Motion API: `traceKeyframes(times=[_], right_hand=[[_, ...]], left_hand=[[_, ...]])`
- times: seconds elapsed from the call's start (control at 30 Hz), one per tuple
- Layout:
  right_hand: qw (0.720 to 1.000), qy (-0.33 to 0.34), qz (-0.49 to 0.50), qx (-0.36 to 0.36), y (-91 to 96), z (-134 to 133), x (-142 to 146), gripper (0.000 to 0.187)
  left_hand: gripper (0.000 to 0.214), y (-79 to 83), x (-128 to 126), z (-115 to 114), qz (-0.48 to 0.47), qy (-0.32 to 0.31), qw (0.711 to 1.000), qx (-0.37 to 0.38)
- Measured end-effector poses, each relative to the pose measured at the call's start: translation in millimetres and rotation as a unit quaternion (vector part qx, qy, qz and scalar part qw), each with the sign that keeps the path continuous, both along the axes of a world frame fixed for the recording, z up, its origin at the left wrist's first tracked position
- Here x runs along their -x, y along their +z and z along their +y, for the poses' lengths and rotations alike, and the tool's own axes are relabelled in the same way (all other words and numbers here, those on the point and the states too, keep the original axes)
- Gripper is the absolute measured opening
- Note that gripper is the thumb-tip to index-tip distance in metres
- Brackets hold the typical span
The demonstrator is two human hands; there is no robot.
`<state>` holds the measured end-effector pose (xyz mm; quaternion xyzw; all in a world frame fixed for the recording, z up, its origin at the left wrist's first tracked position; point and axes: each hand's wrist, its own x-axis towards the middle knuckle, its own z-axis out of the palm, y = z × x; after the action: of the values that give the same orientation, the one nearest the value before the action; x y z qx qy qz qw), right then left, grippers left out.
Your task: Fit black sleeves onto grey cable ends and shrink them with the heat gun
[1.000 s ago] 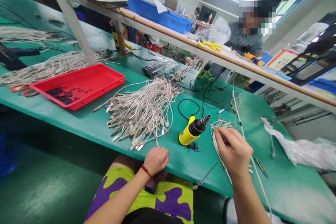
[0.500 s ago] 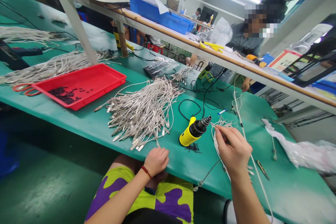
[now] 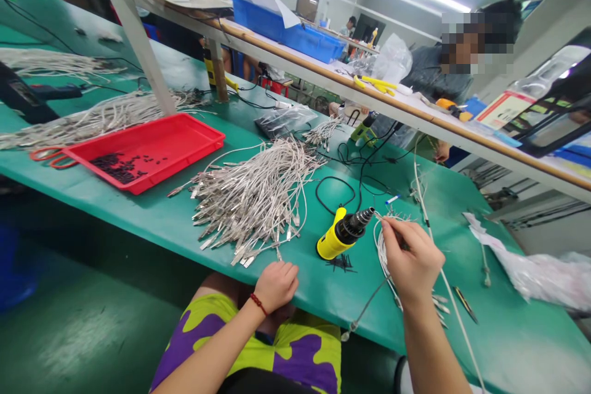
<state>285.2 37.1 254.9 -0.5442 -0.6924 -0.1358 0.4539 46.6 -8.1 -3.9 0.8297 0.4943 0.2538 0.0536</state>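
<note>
My right hand (image 3: 413, 255) pinches a thin light cable (image 3: 367, 309) between thumb and fingers. Its tip is close to the metal nozzle of a yellow and black hot-air gun (image 3: 335, 241), which stands tilted on the bench. The cable's other end, with a connector, hangs below the hand past the bench edge. My left hand (image 3: 277, 286) rests at the front edge with fingers curled in, its palm hidden. Just beyond it lies a large pile of white cables with metal plugs (image 3: 252, 203). Short black tubes (image 3: 340, 263) lie beside the gun's base.
A red tray (image 3: 184, 141) holding small black pieces stands left, with orange-handled scissors (image 3: 50, 157) beside it. More cables (image 3: 111, 114) lie behind. Tweezers (image 3: 465, 305) and a plastic bag (image 3: 540, 271) are at right. A shelf (image 3: 318, 77) crosses above; a person (image 3: 429, 74) is behind it.
The camera view has shifted slightly. Both hands hold nearly the same poses, with the cable tip still beside the nozzle.
</note>
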Motion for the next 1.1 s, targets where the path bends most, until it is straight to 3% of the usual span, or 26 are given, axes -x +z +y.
traceKeyframes(times=[0.17,0.27,0.33,0.47,0.6,0.67,0.73,0.83,0.9,0.97,1.1], right_hand=[[0.995,-0.004,0.094,0.022,1.7,8.4,0.1,0.019],[0.961,0.006,0.268,0.064,3.6,12.4,-5.1,0.023],[0.903,0.045,0.415,0.100,9.0,8.0,-8.4,0.029],[0.803,0.141,0.556,0.161,22.9,-28.1,-3.8,0.030],[0.576,0.251,0.732,0.264,18.0,-83.2,24.5,0.023],[0.526,0.255,0.761,0.282,8.9,-105.7,43.8,0.021],[0.511,0.246,0.765,0.304,-1.2,-121.2,62.1,0.026],[0.506,0.236,0.753,0.349,-14.7,-134.0,83.1,0.032],[0.508,0.234,0.745,0.363,-21.5,-138.9,92.5,0.027],[0.519,0.230,0.741,0.360,-26.2,-142.5,99.1,0.025],[0.525,0.215,0.734,0.373,-31.0,-146.8,108.2,0.032]], left_hand=[[0.010,-0.2,-1.0,-1.5,-0.023,0.004,1.000,0.012],[0.011,4.2,-1.2,-3.4,-0.046,0.009,0.999,0.014],[0.012,10.4,-0.2,-4.1,-0.067,0.008,0.998,0.012],[0.018,29.3,4.3,-3.2,-0.131,-0.006,0.991,0.008],[0.027,62.6,8.3,-14.8,-0.209,-0.018,0.977,0.037],[0.028,89.8,8.7,-30.2,-0.242,-0.015,0.968,0.071],[0.028,123.9,8.0,-47.6,-0.279,-0.016,0.953,0.113],[0.022,175.8,6.5,-66.5,-0.473,-0.061,0.848,0.229],[0.023,200.7,6.5,-72.3,-0.545,-0.094,0.784,0.282],[0.024,214.4,6.9,-74.6,-0.582,-0.102,0.743,0.313],[0.017,221.1,5.1,-75.6,-0.637,-0.088,0.683,0.346]])
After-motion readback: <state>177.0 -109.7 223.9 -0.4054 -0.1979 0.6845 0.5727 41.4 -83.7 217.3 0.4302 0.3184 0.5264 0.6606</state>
